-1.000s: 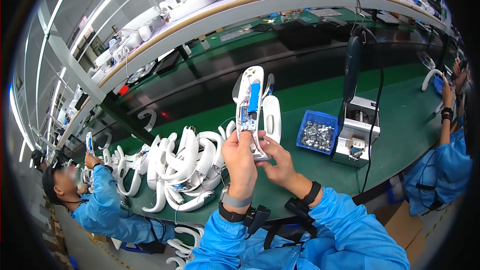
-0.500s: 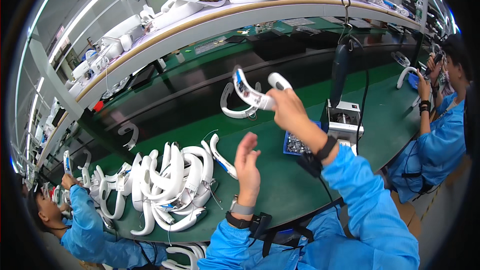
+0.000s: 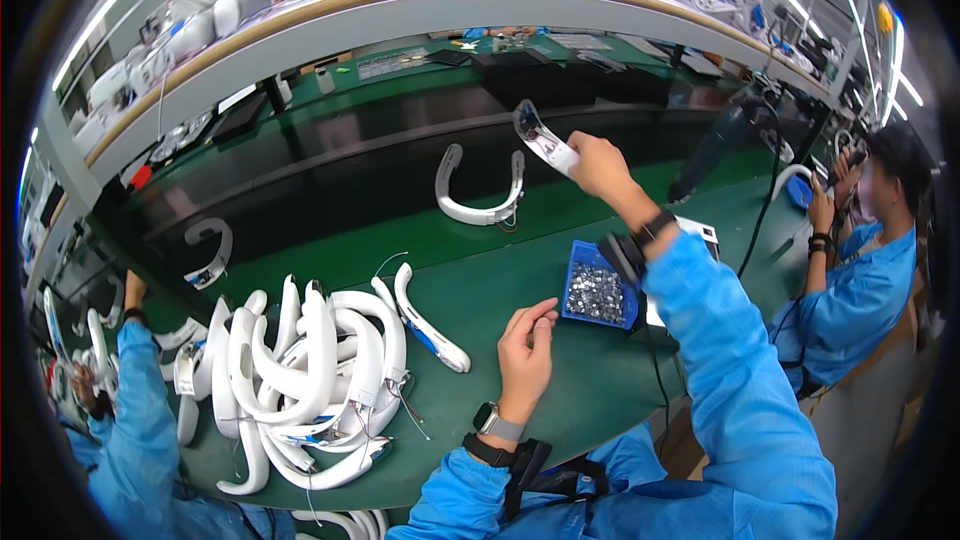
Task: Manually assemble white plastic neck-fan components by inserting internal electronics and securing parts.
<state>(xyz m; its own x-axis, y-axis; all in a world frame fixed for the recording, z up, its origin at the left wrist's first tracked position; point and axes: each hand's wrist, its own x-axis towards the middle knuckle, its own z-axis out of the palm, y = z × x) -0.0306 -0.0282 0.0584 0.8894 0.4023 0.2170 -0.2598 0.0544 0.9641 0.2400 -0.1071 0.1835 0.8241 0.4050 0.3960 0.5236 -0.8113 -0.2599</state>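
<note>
My right hand [image 3: 602, 166] grips one end of a curved white plastic housing [image 3: 547, 143], raised over the dark strip at the far side of the bench. Circuitry shows on the open inner face of this housing. Lower down, my left hand [image 3: 526, 352] hovers over the green bench, loosely extended, with nothing in it. Just right of its fingertips is a blue bin [image 3: 570, 285] of small metal parts [image 3: 597, 292]. Beyond, a C-shaped white housing [image 3: 478, 215] with thin wires lies on the dark strip.
At left lies a heap of curved white housings [image 3: 318, 360], wires trailing; another white housing [image 3: 435, 325] is beside it. A dark power screwdriver [image 3: 715, 145] hangs tilted at right. Overhead runs a loaded shelf [image 3: 440, 15]. Co-workers sit left and right [image 3: 860, 280].
My right hand has carried the white housing farther out over the dark strip. My left hand has come down and right, nearer the blue bin. The screwdriver hangs more slanted, and the view has shifted.
</note>
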